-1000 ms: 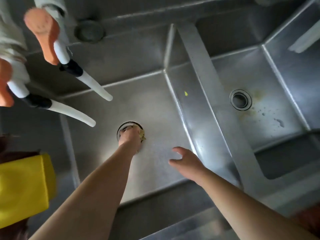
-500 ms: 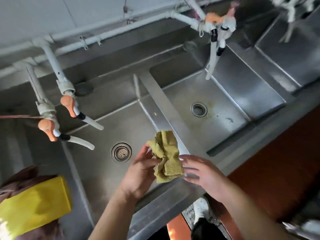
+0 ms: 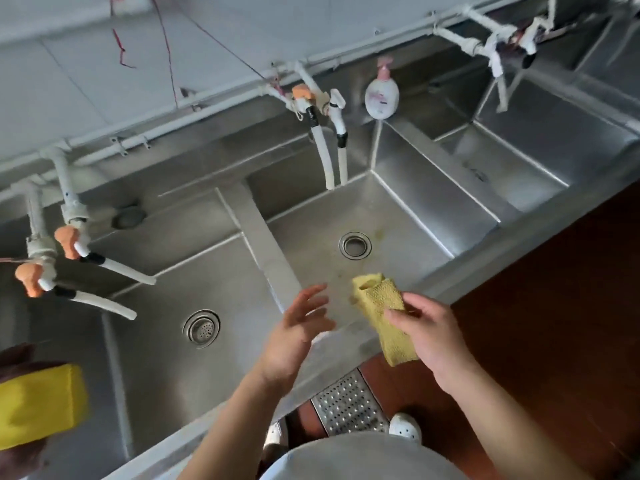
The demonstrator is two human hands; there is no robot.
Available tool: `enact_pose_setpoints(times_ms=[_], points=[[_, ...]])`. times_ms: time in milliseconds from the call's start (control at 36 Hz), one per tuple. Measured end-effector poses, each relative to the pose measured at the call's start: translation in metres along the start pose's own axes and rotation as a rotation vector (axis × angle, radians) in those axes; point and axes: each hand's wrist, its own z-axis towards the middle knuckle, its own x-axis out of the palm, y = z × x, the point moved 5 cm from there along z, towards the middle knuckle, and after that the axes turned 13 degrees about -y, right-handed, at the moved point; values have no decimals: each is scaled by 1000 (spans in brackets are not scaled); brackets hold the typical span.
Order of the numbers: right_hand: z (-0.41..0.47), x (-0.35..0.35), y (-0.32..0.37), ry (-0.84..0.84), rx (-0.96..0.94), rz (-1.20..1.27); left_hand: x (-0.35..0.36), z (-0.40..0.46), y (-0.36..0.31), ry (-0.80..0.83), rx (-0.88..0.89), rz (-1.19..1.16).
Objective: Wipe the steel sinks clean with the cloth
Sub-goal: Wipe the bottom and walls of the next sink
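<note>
A row of steel sinks runs under the wall. The left sink (image 3: pixel 166 368) has a strainer drain (image 3: pixel 201 328). The middle sink (image 3: pixel 408 233) has an open drain (image 3: pixel 354 245) with yellowish stains around it. My right hand (image 3: pixel 433 336) holds a folded yellow cloth (image 3: pixel 384 315) over the front rim of the middle sink. My left hand (image 3: pixel 294 332) hovers with fingers spread, empty, above the divider (image 3: pixel 266 251) between the two sinks, a short gap left of the cloth.
White hose taps with orange handles (image 3: pixel 65 242) hang over the left sink, another pair (image 3: pixel 325 133) over the middle one. A soap pump bottle (image 3: pixel 381 95) stands on the back ledge. A third sink (image 3: pixel 512 161) lies right. A yellow object (image 3: pixel 38 407) sits at lower left. A floor grate (image 3: pixel 346 407) is below.
The cloth came up out of the left sink's drain area, was held in both hands, and is now in my right hand alone. My left hand let go and opened. The view pulled back.
</note>
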Motion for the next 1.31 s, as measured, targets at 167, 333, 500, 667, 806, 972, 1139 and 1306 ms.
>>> enact_pose_setpoints(times_ms=[167, 333, 500, 667, 806, 972, 1139, 1306], points=[[36, -57, -15, 194, -159, -261, 73, -9, 8, 58, 341, 481], [61, -73, -14, 530, -286, -471, 133, -9, -1, 102, 499, 772], [105, -83, -18, 673, -139, -501, 136, 25, -6, 0, 377, 744], [154, -102, -13, 576, 3, -451, 152, 85, -13, 94, 217, 466], [203, -119, 12, 228, 81, -269, 178, 142, -21, 140, 160, 314], [255, -110, 19, 159, -24, -298, 210, 197, -22, 377, 168, 606], [291, -79, 24, 388, -104, -471, 229, 228, -27, 311, 258, 719], [343, -62, 34, 553, -139, -529, 234, 254, -24, 186, 104, 494]])
